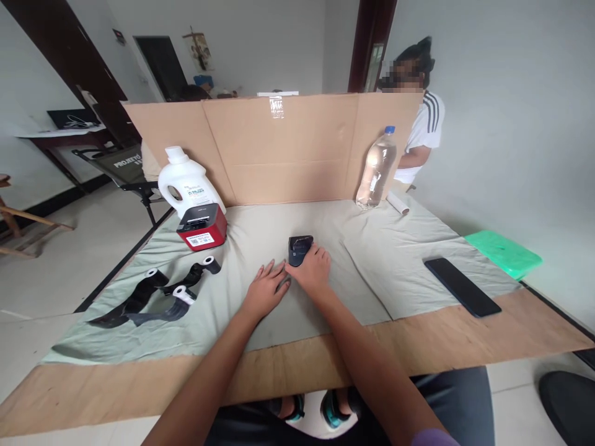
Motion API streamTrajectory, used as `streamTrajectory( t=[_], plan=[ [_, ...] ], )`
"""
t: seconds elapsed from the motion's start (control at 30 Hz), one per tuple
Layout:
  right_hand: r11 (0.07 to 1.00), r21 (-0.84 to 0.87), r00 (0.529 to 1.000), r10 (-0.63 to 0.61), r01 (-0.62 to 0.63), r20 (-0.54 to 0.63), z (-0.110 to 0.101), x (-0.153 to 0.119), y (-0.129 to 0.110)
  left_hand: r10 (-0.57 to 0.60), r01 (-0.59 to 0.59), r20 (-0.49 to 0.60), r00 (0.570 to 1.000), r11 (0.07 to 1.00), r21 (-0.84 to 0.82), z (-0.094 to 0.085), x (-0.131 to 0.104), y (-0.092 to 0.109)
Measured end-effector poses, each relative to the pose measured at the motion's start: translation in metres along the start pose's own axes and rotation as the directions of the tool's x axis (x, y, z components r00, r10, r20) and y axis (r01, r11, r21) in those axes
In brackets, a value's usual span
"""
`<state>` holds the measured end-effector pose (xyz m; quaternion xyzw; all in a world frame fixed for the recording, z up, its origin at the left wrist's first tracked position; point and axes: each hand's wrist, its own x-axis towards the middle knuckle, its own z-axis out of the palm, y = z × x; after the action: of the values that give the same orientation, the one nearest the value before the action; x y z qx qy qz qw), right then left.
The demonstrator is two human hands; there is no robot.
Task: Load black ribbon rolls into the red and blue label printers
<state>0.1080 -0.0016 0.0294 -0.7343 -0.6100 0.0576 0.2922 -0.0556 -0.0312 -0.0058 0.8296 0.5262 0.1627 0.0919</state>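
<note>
A small black device [297,251] rests on the cloth in front of me. My right hand [315,270] grips it, thumb at its lower left edge and fingers on its right side. Just to the left, my left hand [266,291] lies flat on the cloth with its fingers spread, holding nothing. A red and black printer [204,228] stands at the left. Nearer to me on that side lie several paper rolls with black strips, among them one roll [185,295] in front.
A white jug [190,186] stands behind the printer. A cardboard sheet [288,148] closes off the back, with a water bottle [377,170] and a cardboard tube [398,204] at right. A phone [462,287] lies near a green packet [504,253]. A person stands behind the cardboard.
</note>
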Motion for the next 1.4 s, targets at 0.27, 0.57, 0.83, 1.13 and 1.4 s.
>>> streamTrajectory(
  t=[0.27, 0.57, 0.83, 1.13, 1.4],
  plan=[
    [0.999, -0.021, 0.999, -0.032, 0.033, 0.043, -0.006, -0.003, 0.015, 0.07, -0.067, 0.103, 0.992, 0.997, -0.035, -0.014, -0.005, 0.009],
    [0.957, 0.024, 0.945, -0.289, 0.289, 0.155, -0.005, 0.005, 0.058, 0.127, -0.116, 0.016, 0.992, 0.948, -0.296, -0.016, 0.004, 0.005],
    [0.948, -0.02, 0.926, -0.306, 0.318, 0.222, -0.009, 0.007, 0.059, -0.231, 0.102, -0.161, 0.96, 0.818, -0.566, 0.005, 0.068, -0.004],
    [0.93, -0.031, 0.883, -0.337, 0.367, 0.325, -0.014, 0.011, 0.064, -0.168, 0.143, -0.175, 0.97, 0.979, -0.146, 0.017, 0.062, 0.007],
    [0.93, 0.047, 0.877, -0.36, 0.365, 0.317, -0.013, 0.014, 0.069, -0.144, 0.145, -0.121, 0.982, 0.989, -0.001, 0.008, 0.064, 0.011]
  ],
)
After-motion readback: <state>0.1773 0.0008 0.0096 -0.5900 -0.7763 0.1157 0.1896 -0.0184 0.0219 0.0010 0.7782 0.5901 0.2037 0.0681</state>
